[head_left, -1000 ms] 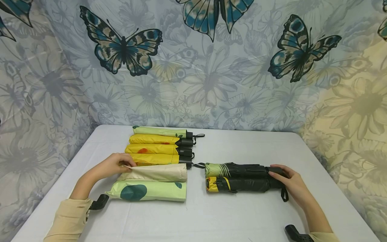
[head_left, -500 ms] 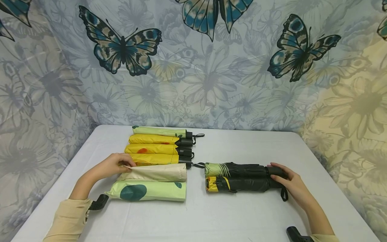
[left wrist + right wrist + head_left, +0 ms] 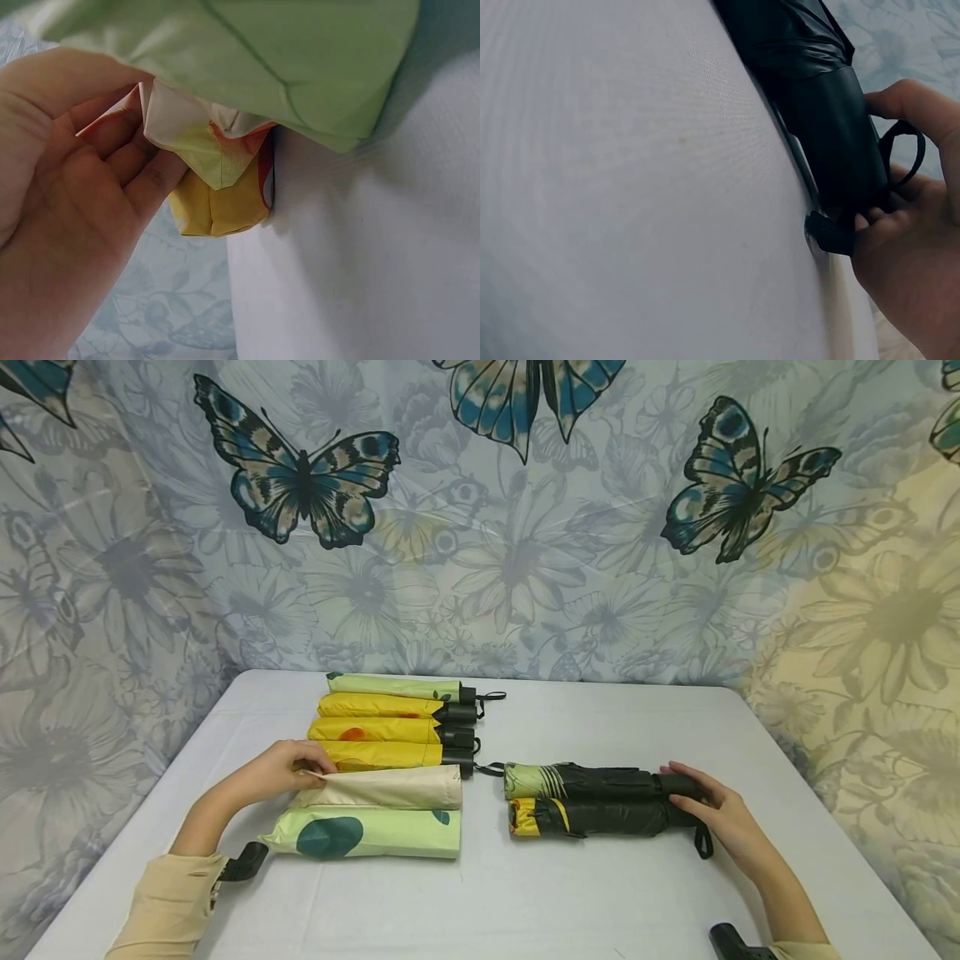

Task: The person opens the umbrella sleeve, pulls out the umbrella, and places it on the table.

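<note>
My left hand [image 3: 288, 768] pinches the left end of a cream umbrella sleeve [image 3: 397, 789], which looks flat and lies on the table. In front of it is a light green sleeve [image 3: 405, 835] with a dark leaf print; in the left wrist view this green fabric [image 3: 300, 67] covers part of the fingers. At the right, my right hand [image 3: 716, 802] holds the black handle of a folded umbrella [image 3: 600, 782] with a green patterned end. Touching its near side lies another folded black umbrella [image 3: 607, 818] with a yellow end. A black handle [image 3: 840, 142] and wrist loop [image 3: 907, 139] show in the right wrist view.
Behind the cream sleeve, several sleeved umbrellas lie in a row: yellow ones [image 3: 375, 729] and a light green one [image 3: 397, 687] at the back, black handles pointing right. A white cloth covers the table [image 3: 525, 902]. A butterfly-print backdrop [image 3: 525, 568] hangs behind.
My right hand and the green-ended umbrella have shifted very slightly left. The left hand keeps its pinch on the cream sleeve.
</note>
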The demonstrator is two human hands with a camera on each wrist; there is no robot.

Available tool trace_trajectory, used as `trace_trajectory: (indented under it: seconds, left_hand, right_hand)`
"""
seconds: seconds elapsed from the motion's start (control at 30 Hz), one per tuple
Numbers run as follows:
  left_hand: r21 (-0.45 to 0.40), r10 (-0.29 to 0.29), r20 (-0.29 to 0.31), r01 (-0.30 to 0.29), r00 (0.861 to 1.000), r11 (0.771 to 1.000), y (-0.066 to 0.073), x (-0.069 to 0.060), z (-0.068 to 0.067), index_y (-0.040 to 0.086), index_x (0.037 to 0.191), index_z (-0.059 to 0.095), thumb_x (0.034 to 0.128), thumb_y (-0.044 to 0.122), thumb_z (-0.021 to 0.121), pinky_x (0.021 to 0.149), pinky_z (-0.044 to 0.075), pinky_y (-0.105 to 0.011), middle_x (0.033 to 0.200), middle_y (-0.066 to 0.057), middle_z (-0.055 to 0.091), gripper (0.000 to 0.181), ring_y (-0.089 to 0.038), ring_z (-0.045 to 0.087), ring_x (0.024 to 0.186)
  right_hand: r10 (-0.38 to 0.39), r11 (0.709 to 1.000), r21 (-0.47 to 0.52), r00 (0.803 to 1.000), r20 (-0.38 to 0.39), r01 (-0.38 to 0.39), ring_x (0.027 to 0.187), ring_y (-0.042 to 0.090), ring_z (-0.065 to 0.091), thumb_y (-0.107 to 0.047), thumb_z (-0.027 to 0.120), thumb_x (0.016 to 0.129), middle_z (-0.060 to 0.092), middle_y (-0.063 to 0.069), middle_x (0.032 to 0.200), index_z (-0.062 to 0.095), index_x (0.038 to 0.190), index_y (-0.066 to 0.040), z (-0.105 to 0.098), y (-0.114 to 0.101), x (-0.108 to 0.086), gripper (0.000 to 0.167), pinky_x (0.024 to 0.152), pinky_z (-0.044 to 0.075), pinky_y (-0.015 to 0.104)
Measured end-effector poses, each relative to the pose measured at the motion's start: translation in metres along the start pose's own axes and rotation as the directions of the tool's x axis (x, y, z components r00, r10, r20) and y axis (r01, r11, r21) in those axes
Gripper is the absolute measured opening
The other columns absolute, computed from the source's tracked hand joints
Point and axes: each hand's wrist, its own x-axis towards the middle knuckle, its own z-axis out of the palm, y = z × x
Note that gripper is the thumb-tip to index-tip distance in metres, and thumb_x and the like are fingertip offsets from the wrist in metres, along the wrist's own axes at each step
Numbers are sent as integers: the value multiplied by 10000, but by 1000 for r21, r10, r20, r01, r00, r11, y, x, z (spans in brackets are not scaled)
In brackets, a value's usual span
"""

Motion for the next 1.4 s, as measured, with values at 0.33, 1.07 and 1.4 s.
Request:
trace_trajectory:
  seconds: [0.33, 1.07, 1.4]
  left_hand:
    - [5, -11, -5, 12, 1000, 1000, 3, -1, -1, 164, 1018, 724, 881, 209, 718, 748, 539, -229, 991, 2, 690, 144, -19, 601, 878]
    - [146, -20, -262, 60, 965, 987, -4, 9, -6, 123, 1115, 698, 881, 264, 723, 894, 511, -445, 1049, -8, 677, 273, -199, 614, 981]
    - [149, -36, -248, 75, 968, 986, -6, 9, -3, 84, 1170, 685, 853, 207, 755, 899, 516, -463, 1116, -74, 678, 347, -264, 619, 1033]
  right_hand:
    - [-21, 1000, 13, 1000, -10, 21, 1136, -259, 438, -200, 589, 984, 541, -321, 1301, 369, 1492, -30, 1, -2, -1, 579, 870, 368, -21]
    - [4, 994, -110, 985, -174, -23, 1199, -204, 417, -354, 575, 985, 469, 126, 1496, 354, 1513, -128, 5, -31, 11, 616, 877, 382, -39]
    - [-47, 999, -31, 988, -149, 42, 1323, -27, 457, -327, 595, 977, 465, 166, 1491, 373, 1504, -118, 22, -49, 35, 608, 933, 397, -14]
